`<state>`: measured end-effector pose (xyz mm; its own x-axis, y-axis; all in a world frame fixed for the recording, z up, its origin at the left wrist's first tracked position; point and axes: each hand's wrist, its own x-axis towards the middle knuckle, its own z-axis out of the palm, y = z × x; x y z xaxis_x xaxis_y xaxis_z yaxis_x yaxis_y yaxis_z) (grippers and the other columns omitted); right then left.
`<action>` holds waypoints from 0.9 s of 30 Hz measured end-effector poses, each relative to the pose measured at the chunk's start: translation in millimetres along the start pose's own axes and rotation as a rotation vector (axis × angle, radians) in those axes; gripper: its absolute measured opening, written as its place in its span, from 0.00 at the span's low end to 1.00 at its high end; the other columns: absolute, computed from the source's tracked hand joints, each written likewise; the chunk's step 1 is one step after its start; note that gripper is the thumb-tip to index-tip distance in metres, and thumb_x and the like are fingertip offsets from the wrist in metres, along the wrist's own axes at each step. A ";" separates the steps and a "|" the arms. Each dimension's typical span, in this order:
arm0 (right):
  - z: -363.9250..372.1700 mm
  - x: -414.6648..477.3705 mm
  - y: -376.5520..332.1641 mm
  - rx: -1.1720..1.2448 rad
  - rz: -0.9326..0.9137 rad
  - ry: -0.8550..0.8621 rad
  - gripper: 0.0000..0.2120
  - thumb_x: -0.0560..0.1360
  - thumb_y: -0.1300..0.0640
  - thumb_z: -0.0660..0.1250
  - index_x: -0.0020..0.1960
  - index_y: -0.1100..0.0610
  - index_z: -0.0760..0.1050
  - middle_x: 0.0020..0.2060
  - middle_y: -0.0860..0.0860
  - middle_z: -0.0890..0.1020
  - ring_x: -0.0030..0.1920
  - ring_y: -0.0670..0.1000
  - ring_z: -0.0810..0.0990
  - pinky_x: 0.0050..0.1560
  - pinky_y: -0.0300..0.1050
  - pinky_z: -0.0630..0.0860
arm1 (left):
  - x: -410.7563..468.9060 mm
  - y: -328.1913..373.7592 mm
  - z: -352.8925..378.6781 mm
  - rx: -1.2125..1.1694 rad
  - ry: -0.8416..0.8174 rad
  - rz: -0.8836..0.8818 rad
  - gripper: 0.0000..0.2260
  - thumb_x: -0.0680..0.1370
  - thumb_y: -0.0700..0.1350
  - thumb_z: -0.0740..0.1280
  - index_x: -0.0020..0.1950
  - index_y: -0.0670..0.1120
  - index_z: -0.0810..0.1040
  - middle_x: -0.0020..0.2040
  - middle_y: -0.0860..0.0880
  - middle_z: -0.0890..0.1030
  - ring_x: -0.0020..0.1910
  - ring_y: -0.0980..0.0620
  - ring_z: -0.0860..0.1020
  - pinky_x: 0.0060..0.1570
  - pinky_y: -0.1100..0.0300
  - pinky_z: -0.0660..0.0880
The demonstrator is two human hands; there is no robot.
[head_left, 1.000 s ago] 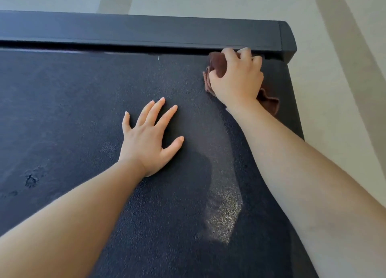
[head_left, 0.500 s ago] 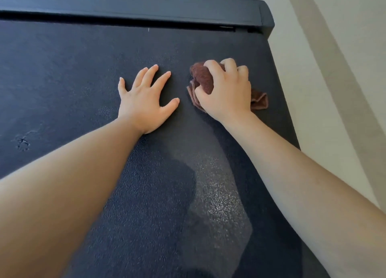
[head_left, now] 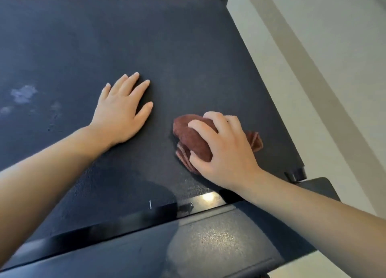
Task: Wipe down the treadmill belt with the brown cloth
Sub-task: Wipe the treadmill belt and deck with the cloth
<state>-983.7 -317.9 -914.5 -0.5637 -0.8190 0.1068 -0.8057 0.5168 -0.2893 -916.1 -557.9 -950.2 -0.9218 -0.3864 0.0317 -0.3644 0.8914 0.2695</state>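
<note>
brown cloth [head_left: 193, 141] bunched under curled right hand [head_left: 224, 150]; left hand [head_left: 122, 113] flat, fingers spread, on treadmill belt [head_left: 177, 54].

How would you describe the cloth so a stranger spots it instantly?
Start with the dark treadmill belt filling the view. Toward its right side, the right hand grips a crumpled brown cloth. It is the only reddish-brown thing; the left hand beside it lies flat, holding nothing.

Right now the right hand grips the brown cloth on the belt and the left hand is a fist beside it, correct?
No fist: the head view shows the left hand lying flat, fingers spread, on the belt. The right hand does grip the brown cloth.
</note>
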 end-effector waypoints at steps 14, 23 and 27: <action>15.9 22.9 -22.1 0.043 -0.133 0.101 0.20 0.69 0.45 0.63 0.58 0.52 0.77 0.56 0.52 0.77 0.54 0.59 0.73 0.46 0.55 0.76 | -90.2 -7.8 -12.6 0.061 -0.103 0.036 0.25 0.79 0.59 0.49 0.76 0.54 0.55 0.78 0.51 0.52 0.76 0.49 0.50 0.73 0.47 0.48; 13.6 7.0 -35.7 0.090 -0.149 0.065 0.20 0.68 0.48 0.67 0.58 0.52 0.76 0.57 0.53 0.75 0.53 0.60 0.71 0.49 0.57 0.75 | -113.0 -14.4 -16.7 0.009 -0.082 0.006 0.26 0.77 0.58 0.48 0.75 0.56 0.59 0.77 0.51 0.55 0.76 0.49 0.52 0.72 0.49 0.47; 7.4 -31.6 -41.7 0.113 -0.259 -0.024 0.21 0.67 0.47 0.65 0.58 0.51 0.77 0.58 0.53 0.76 0.55 0.60 0.72 0.49 0.58 0.75 | -113.2 -14.4 -16.6 0.007 -0.074 0.008 0.25 0.77 0.57 0.50 0.75 0.56 0.59 0.77 0.51 0.56 0.76 0.50 0.52 0.72 0.49 0.47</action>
<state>-930.9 -315.4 -912.9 -0.3357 -0.9268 0.1685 -0.8964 0.2593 -0.3596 -804.3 -530.9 -941.7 -0.9318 -0.3610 -0.0371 -0.3576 0.8960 0.2632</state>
